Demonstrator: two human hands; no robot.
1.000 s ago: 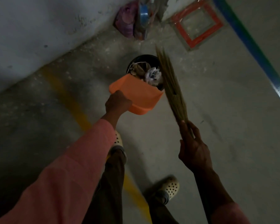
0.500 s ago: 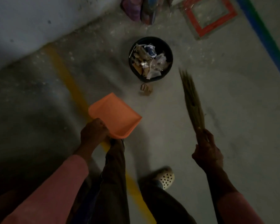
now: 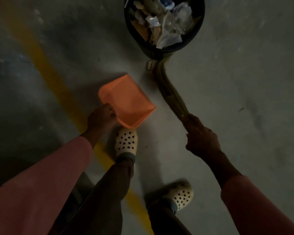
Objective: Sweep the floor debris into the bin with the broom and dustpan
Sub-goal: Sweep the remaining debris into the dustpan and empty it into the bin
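- Head view: L hand (image 3: 101,117) grips orange dustpan (image 3: 127,100) by its rim; pan now pulled back from bin (image 3: 159,51), low near shoe
- R hand (image 3: 200,136) clasps broom (image 3: 168,89); bristles now down beside scrap (image 3: 149,64) at bin base
- Likely a spilled bit, needs re-sweeping

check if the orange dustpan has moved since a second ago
Yes. It was tipped over the rim of the black bin; now the orange dustpan, gripped by the left hand, is back from the bin, low near the yellow floor line.
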